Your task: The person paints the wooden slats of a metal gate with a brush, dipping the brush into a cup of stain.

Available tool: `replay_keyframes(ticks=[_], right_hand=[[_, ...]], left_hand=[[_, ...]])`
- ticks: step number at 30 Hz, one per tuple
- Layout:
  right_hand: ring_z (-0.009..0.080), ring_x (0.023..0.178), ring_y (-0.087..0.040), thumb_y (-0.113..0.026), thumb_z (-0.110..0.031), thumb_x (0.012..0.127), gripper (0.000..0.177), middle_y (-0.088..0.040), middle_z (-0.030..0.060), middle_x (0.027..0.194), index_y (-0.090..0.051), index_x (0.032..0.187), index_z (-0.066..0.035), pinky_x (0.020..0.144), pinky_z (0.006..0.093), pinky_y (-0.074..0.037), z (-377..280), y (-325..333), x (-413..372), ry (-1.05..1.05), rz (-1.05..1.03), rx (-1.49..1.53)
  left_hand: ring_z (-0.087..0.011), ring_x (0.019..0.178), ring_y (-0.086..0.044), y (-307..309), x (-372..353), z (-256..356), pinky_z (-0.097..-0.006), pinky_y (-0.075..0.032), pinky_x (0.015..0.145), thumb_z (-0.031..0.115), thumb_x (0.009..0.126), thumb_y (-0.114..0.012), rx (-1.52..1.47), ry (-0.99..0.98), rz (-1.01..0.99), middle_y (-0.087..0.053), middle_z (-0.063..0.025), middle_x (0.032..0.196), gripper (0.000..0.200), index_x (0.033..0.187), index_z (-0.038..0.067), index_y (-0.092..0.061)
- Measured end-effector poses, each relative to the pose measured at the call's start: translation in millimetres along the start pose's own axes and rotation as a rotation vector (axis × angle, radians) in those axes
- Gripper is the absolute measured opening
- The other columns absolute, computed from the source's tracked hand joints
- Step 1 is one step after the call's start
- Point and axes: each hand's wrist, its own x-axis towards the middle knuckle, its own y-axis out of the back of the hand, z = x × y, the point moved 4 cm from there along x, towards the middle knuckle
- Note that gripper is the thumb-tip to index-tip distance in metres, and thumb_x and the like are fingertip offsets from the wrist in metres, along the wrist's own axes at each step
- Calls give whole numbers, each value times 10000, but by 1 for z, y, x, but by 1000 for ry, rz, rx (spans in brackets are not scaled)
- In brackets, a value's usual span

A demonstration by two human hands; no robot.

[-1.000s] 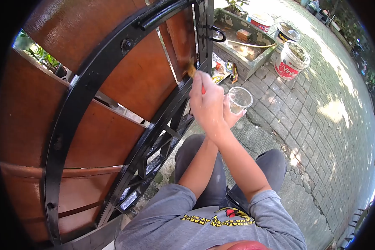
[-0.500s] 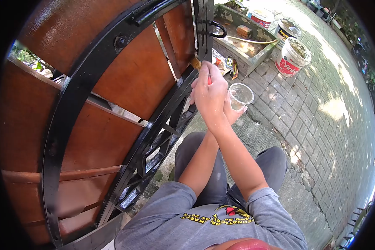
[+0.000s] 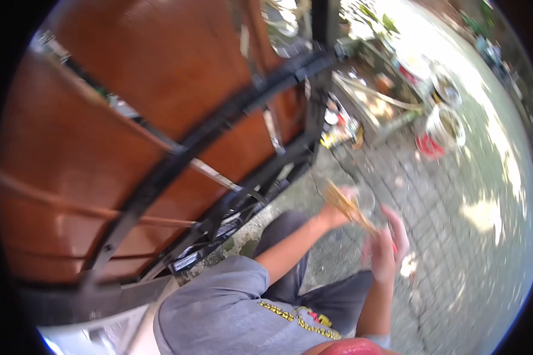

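My left hand (image 3: pixel 336 215) is closed round a clear plastic cup (image 3: pixel 366 202), held out over the ground beyond my knees. To its right, my right hand (image 3: pixel 386 247) grips a paintbrush (image 3: pixel 350 208), with a bit of red handle showing at the fingers. The brush's tan end points up and left, overlapping the cup and my left hand in this view. Motion blurs both hands, and the cup's contents do not show. On my left stands a gate with brown panels (image 3: pixel 213 183) in a black metal frame (image 3: pixel 160 171), apart from both hands.
A concrete planter box (image 3: pixel 391 127) stands beyond the gate's end. Beside it are a white and red bucket (image 3: pixel 444 133) and other pails. Packaging and small items (image 3: pixel 340 125) lie by the gate post. Paving blocks (image 3: pixel 438 195) cover the ground at right.
My right hand has pulled the brush away from the gate, back and to the right. My arms have uncrossed, the cup has come closer to me, and the view has shifted.
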Motion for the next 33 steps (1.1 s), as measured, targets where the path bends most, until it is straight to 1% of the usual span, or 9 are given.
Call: replay_keyframes(ticks=[5,6,8,11,14,15,18,26,33], right_hand=[[122,359,-459,-506,-274,1086,387,-562,59,564,-540,1308,41,331,256,-371,-40,71,-85,-40,437,333],[125,382,-484,-503,-285,1091,372,-591,70,594,-550,1322,4,354,259,-398,-49,75,-101,-69,391,357],[175,763,-621,-581,-519,1056,508,-672,55,975,-557,1428,-173,606,265,-499,-73,83,-136,-457,329,253],[147,719,-504,-407,-709,1043,722,-550,-12,870,-481,1455,-121,608,311,-425,-127,65,-142,-479,188,-9],[306,677,-645,-670,-494,1013,636,-726,150,909,-568,1384,12,754,575,-494,-220,36,-129,-396,241,52],[274,624,-608,-645,-465,1034,533,-650,93,782,-633,1206,40,698,529,-513,-237,34,-122,-299,230,38],[138,394,-503,-498,-249,1095,343,-587,89,575,-548,1327,-1,371,270,-396,-228,67,-111,-177,114,-88],[114,435,-519,-513,-228,1095,326,-574,58,574,-584,1281,31,401,229,-380,-383,-41,-135,-185,-330,-141],[86,497,-543,-549,-169,1080,265,-614,47,628,-629,1248,18,456,214,-388,-406,-124,-197,-315,-785,-137]], left_hand=[[-419,1192,-614,59,-13,120,-485,-501,1051,260,708,-886,-136,142,-129,-646,-188,1242,652,1272,56,-631],[-423,1184,-617,66,-13,137,-482,-502,1050,262,694,-891,-138,178,-162,-645,-191,1240,679,1285,60,-626],[-422,1192,-619,74,-33,161,-474,-497,1059,314,690,-903,-99,213,-246,-639,-209,1255,760,1330,41,-599],[-403,1258,-605,104,-54,212,-464,-476,1094,484,727,-901,32,271,-245,-619,-255,1318,938,1405,-44,-526],[-406,1306,-578,169,-38,303,-467,-457,1114,575,760,-868,-54,438,-285,-591,-277,1373,998,1405,-94,-505],[-409,1310,-570,192,-27,328,-466,-452,1119,546,749,-881,-28,453,-254,-588,-270,1371,976,1403,-78,-512],[-412,1317,-553,242,-33,392,-463,-436,1133,455,712,-915,19,524,-142,-578,-246,1362,919,1395,-26,-534],[-393,1289,-545,320,-115,489,-451,-435,1129,320,658,-928,129,640,271,-588,-201,1331,861,1377,30,-553],[-408,1260,-544,381,-212,583,-463,-446,1088,246,630,-935,374,706,659,-592,-199,1314,847,1363,46,-559]])
